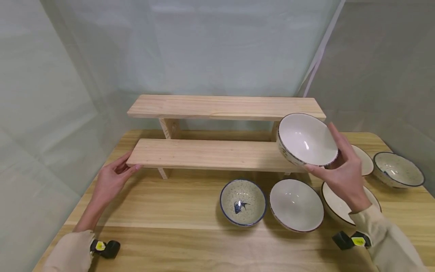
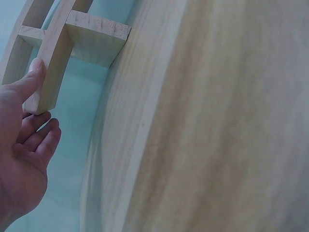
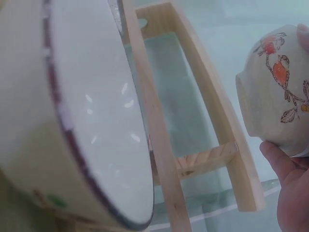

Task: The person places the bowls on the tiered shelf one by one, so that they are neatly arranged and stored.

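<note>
White, round, bird-painted ceramic bowl (image 1: 307,140), gripped in right hand (image 1: 346,173); pale two-tier wooden shelf (image 1: 204,153) seemingly pinched in left hand (image 1: 112,176).

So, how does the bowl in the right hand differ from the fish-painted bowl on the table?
The held bowl is tilted in the right hand; the fish-painted bowl stands upright on the table. The held bowl is plain white inside, while the fish-painted bowl is speckled with a blue fish. Both are round, empty bowls.
</note>
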The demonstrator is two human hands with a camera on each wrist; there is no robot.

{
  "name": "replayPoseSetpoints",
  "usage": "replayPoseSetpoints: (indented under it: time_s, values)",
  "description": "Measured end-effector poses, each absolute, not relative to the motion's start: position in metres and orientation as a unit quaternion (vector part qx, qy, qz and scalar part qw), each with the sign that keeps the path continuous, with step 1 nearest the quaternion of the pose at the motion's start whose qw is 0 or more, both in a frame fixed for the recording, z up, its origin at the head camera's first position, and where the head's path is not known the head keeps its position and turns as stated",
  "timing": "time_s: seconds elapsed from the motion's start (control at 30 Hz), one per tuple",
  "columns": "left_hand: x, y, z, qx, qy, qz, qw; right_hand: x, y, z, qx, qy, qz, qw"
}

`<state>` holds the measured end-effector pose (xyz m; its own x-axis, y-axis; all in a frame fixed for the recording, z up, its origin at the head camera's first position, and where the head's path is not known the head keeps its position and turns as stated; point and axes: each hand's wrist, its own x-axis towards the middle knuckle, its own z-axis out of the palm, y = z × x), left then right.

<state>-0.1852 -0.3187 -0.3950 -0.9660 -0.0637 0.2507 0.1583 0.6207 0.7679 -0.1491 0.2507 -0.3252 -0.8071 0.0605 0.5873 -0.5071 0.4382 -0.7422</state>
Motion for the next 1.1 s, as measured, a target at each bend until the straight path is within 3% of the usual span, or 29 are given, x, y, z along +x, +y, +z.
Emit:
replayPoseSetpoints:
  time_s: [0.6, 1.1]
  values:
    - [-0.185, -0.318, -0.395, -0.024, -0.888, -0.444, 0.121, -0.171, 0.229, -0.321, 0.188, -0.732, 0.606, 0.247]
    - [-0.184, -0.319, -0.393, -0.023, -0.892, -0.434, 0.122, -0.183, 0.216, -0.317, 0.188, -0.764, 0.565, 0.249]
